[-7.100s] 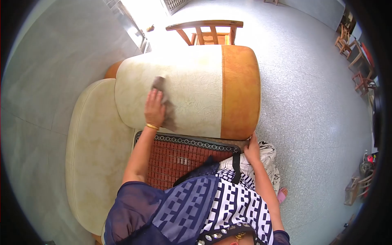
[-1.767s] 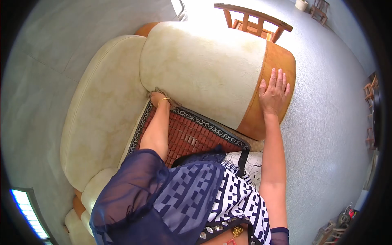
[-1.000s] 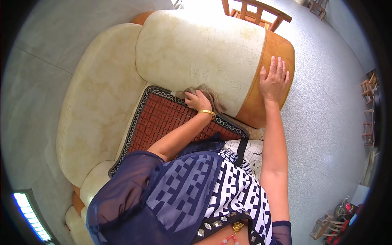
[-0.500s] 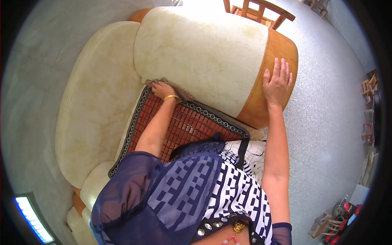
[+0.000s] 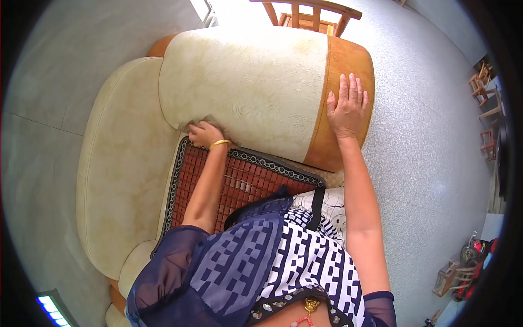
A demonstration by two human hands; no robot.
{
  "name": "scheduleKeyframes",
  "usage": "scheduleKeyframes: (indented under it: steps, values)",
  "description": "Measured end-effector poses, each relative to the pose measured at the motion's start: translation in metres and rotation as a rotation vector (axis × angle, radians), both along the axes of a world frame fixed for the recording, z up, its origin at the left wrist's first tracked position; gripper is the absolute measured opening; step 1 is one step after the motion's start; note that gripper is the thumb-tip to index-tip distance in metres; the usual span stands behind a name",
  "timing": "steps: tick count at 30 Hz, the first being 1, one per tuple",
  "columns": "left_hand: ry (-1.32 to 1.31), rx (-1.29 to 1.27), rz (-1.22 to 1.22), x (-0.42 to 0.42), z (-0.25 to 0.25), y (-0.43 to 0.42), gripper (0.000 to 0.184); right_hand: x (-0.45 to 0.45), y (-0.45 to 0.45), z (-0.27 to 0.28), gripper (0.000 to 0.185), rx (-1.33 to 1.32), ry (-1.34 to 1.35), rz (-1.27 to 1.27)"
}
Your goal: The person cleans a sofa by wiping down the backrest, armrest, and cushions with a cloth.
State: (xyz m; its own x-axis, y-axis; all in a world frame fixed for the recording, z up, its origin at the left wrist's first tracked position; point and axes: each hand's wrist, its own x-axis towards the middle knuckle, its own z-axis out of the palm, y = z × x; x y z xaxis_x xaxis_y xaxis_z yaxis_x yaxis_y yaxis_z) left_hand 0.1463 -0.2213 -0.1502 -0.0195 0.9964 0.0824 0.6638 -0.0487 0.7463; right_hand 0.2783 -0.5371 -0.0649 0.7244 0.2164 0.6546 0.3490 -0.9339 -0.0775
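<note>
head view: left hand (image 5: 204, 134) curled around a bunched grey-brown cloth (image 5: 217, 125), at 8 o'clock on the cream sofa armrest (image 5: 245, 87). right hand (image 5: 347, 115) flat, fingers slightly spread, on the orange end panel (image 5: 351, 57) at 3 o'clock. red-tiled seat mat (image 5: 234, 188) at 6 o'clock. risk, judged: loose cloth could catch the mat's chain-patterned border (image 5: 267, 162) if dragged low, shifting the mat.
</note>
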Motion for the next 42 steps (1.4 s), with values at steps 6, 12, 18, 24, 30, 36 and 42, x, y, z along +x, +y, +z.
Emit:
scheduleKeyframes:
  steps: [6, 12, 18, 24, 30, 36, 42]
  values:
    - [0.105, 0.629, -0.54, 0.029, 0.027, -0.082, 0.05, 0.0, 0.0, -0.001, 0.052, 0.0, -0.001, -0.004]
    - [-0.023, 0.659, -1.038, 0.048, 0.077, -0.168, 0.047, -0.001, -0.003, 0.002, 0.048, 0.055, 0.004, 0.054]
    - [-0.959, -0.685, -1.439, 0.078, 0.115, -0.18, 0.039, -0.031, -0.037, 0.03, 0.032, 0.757, 0.29, 0.302]
    - [-1.5, -2.09, -1.13, 0.084, 0.113, -0.199, 0.043, -0.078, -0.043, 0.042, 0.056, 1.508, 0.762, 0.485]
    - [-1.529, -2.184, -1.183, 0.084, 0.136, -0.189, 0.054, -0.073, -0.071, 0.061, 0.039, 1.848, 1.043, 0.652]
    - [-1.662, -1.537, -1.45, 0.121, 0.17, -0.14, 0.051, -0.023, -0.072, 0.107, 0.034, 1.732, 0.812, 0.618]
    - [-0.784, -0.224, -0.841, 0.148, 0.077, 0.003, 0.041, 0.009, -0.077, 0.069, 0.031, 0.78, 0.25, -0.006]
